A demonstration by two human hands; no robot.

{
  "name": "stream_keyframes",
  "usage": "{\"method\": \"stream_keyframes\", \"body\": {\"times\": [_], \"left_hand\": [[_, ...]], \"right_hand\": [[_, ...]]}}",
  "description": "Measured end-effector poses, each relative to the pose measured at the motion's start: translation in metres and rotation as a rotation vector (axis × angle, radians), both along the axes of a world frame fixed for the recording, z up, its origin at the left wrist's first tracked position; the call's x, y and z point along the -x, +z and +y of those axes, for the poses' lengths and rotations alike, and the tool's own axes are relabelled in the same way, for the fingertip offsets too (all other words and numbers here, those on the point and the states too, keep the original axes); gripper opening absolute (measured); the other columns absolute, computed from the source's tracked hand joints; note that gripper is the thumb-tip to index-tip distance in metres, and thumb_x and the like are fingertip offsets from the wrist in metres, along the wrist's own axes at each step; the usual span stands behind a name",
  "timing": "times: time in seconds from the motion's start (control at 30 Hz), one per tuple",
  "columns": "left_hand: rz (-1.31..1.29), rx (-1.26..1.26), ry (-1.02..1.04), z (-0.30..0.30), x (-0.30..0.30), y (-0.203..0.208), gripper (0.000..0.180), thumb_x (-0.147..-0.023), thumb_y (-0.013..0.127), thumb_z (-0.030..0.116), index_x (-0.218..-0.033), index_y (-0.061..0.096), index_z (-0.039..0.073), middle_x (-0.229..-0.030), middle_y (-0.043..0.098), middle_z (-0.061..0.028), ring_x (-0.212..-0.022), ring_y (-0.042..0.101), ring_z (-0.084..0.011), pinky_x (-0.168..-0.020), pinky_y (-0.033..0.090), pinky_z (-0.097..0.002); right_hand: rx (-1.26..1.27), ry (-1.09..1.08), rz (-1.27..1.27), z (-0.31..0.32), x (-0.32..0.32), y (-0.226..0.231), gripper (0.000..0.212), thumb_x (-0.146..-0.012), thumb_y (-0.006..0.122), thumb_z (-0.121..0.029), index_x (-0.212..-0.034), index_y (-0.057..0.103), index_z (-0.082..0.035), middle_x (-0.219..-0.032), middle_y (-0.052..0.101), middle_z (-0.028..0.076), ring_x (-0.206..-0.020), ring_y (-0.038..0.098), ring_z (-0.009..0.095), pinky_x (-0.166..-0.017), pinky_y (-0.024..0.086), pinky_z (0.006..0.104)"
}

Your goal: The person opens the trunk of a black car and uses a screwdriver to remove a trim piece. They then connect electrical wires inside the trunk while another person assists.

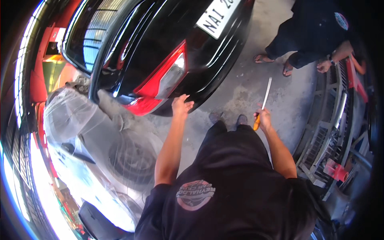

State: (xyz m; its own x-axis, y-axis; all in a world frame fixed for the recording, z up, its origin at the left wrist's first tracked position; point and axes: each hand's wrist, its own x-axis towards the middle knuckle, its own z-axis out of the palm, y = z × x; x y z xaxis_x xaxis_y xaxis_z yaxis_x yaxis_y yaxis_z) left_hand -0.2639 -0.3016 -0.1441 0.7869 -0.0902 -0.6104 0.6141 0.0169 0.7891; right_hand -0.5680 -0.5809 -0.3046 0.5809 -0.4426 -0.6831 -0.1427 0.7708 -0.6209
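Note:
My left hand (183, 106) is raised beside the rear corner of a black car (160, 32), its fingers partly stretched out and apart, with nothing seen in it. It is just below the red and clear tail light (172, 76); whether it touches the bumper I cannot tell. My right hand (264, 119) is closed around the orange handle of a screwdriver (266, 94). The long silver shaft points away from me, over the concrete floor, and its tip touches nothing that I can see.
Left of me stands a car wrapped in clear plastic sheeting (72, 112), its wheel (132, 158) showing through. Another person (308, 36) in dark clothes and sandals stands at the far right. A rack of metal parts (328, 128) lines the right side, with a red container (336, 170) on it.

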Motion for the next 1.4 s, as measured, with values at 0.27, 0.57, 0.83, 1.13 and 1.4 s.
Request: {"method": "stream_keyframes", "body": {"times": [0.27,0.57,0.83,1.13,1.4], "left_hand": [[-0.193,-0.023,-0.082,0.019,0.019,0.02,0.048,-0.1,0.071,0.039,-0.106,0.051,-0.004,-0.104,0.075,-0.0244,-0.044,0.054,-0.0151,-0.038,0.038,-0.0273],[-0.555,-0.077,-0.128,0.004,0.018,0.104,0.049,-0.106,0.06,0.037,-0.079,0.062,-0.004,-0.084,0.076,-0.0247,-0.039,0.049,-0.0117,-0.037,0.036,-0.0256],[-0.823,-0.041,-0.045,0.021,0.015,0.19,0.049,-0.107,0.06,0.032,-0.073,0.063,-0.004,-0.056,0.059,-0.0108,-0.041,0.046,-0.012,-0.043,0.033,-0.0275],[-1.16,0.289,-0.037,-0.008,-0.034,0.314,0.042,-0.105,0.063,0.025,-0.069,0.054,0.006,-0.057,0.06,-0.0156,-0.041,0.056,-0.0208,-0.048,0.048,-0.0342],[-1.174,0.456,0.054,0.009,-0.126,0.429,0.029,-0.103,0.062,0.022,-0.104,0.063,-0.007,-0.077,0.071,-0.0248,-0.042,0.056,-0.0212,-0.039,0.043,-0.0294]], "right_hand": [[0.32,0.15,-0.003,0.02,-0.033,-0.04,0.031,-0.093,0.055,-0.008,-0.12,0.067,-0.004,-0.069,0.062,0.006,-0.056,0.061,0.016,-0.049,0.051,0.0324],[0.388,0.226,0.143,0.009,-0.023,-0.029,0.031,-0.092,0.051,-0.004,-0.116,0.071,-0.003,-0.069,0.064,0.01,-0.053,0.059,0.016,-0.046,0.047,0.0327],[0.457,0.312,0.273,-0.008,0.032,-0.074,0.031,-0.091,0.055,-0.013,-0.115,0.064,0.004,-0.065,0.058,0.004,-0.052,0.054,0.013,-0.046,0.045,0.0313],[0.433,0.186,0.156,0.034,0.037,-0.021,0.031,-0.091,0.049,-0.007,-0.118,0.061,0.003,-0.065,0.053,0.002,-0.05,0.049,0.012,-0.044,0.043,0.029],[0.441,0.215,0.061,0.094,-0.035,-0.013,0.031,-0.091,0.052,-0.004,-0.12,0.063,0.003,-0.067,0.054,0.002,-0.053,0.05,0.011,-0.047,0.042,0.0279]]}}
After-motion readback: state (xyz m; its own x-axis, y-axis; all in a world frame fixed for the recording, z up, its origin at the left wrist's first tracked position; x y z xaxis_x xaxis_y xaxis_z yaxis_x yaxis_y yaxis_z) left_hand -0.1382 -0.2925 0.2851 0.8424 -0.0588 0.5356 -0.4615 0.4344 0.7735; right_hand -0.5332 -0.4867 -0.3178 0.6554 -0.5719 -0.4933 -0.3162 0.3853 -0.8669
